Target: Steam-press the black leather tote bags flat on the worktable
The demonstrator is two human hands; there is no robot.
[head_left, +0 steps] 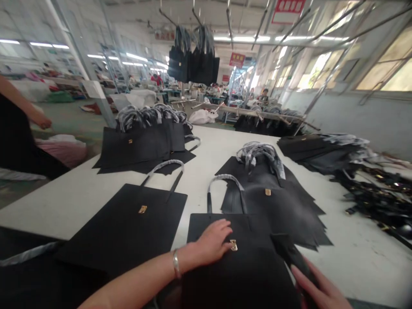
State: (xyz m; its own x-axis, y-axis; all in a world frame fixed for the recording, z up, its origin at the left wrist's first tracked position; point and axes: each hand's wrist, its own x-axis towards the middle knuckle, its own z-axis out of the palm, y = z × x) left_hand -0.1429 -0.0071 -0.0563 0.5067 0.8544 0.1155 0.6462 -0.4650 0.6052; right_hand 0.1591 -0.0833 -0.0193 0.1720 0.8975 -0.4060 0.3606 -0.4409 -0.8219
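Observation:
A black tote bag (238, 274) lies under my hands at the near edge of the table, with a small gold clasp (233, 245) on its front and a grey-white handle standing up behind it. My left hand (210, 242) rests flat on the bag just beside the clasp, wearing a silver bangle on the wrist. At the lower right, my right hand (313, 285) grips the bag's raised edge, with part of the fingers hidden behind the black material.
The white table (350, 257) holds stacked black totes (273, 206), (135, 146) and a single tote (122, 227). Dark straps with hardware (380, 197) lie at the right. A co-worker's arm (25, 107) stands at the left. Black bags (193, 60) hang overhead.

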